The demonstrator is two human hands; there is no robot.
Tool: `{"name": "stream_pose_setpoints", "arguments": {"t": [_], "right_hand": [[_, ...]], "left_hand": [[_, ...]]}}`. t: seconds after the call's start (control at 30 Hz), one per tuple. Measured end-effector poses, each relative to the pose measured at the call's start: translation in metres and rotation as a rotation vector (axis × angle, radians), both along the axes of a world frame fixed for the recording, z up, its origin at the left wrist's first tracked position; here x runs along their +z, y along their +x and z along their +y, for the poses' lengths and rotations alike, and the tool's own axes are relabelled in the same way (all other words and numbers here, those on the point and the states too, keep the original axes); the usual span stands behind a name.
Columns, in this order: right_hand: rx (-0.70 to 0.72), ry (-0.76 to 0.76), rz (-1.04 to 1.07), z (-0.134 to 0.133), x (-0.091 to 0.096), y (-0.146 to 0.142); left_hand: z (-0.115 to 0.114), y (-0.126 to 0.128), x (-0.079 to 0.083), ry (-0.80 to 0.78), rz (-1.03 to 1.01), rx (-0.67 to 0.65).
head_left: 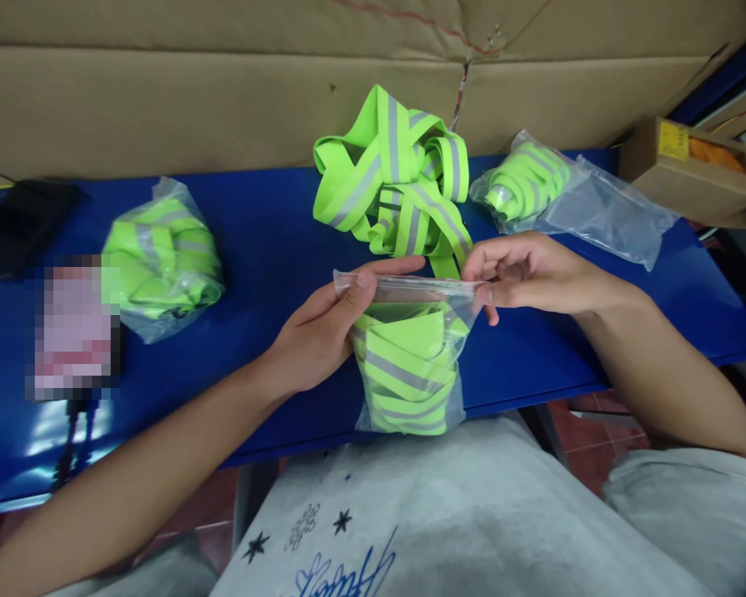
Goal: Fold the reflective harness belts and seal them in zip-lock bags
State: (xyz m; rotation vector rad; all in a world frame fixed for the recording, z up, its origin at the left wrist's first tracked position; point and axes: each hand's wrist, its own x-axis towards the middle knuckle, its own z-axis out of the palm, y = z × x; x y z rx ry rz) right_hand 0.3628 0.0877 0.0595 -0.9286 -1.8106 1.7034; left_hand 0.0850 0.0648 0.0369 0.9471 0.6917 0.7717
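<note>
A clear zip bag [368, 406] hangs at the table's front edge, with a folded neon-yellow reflective strap [404, 348] inside. My left hand [329, 323] grips the bag's upper left corner, thumb in front and fingers behind. At the upper right corner, my right hand [522, 269] pinches the zip edge between thumb and fingers. The zip strip runs straight between both hands; whether it is sealed I cannot tell. Just beyond the hands lies a loose heap of reflective straps [394, 166], with a black buckle showing.
On the blue table [267, 240], a bagged strap [165, 257] lies left and another bagged strap [528, 182] right, beside a flat clear bag [615, 211]. A cardboard box [665, 178] stands far right. A black object [21, 224] and a pixelated item [75, 327] lie left.
</note>
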Motion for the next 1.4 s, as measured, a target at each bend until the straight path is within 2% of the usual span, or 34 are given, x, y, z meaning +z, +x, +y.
{"name": "stream_pose_setpoints", "arguments": {"t": [0.27,0.57,0.73,0.87,1.2,1.4], "right_hand": [[-0.008,0.006,-0.144,-0.007,0.004,-0.003],[-0.037,0.102,-0.111,-0.012,0.002,-0.010],[-0.070,0.266,-0.108,-0.013,-0.004,-0.013],[-0.067,0.340,-0.161,-0.014,-0.003,-0.012],[-0.052,0.245,-0.230,-0.016,0.013,-0.004],[-0.038,0.206,-0.227,-0.013,0.010,-0.002]], "left_hand": [[-0.002,0.001,-0.002,-0.018,-0.011,-0.018],[-0.003,0.002,-0.004,0.027,0.003,-0.021],[-0.004,0.000,-0.008,0.053,0.017,-0.013],[-0.007,-0.003,-0.012,0.084,0.128,0.031],[-0.008,-0.008,-0.018,0.053,0.224,0.060],[-0.008,-0.006,-0.016,0.006,0.250,0.072]]}}
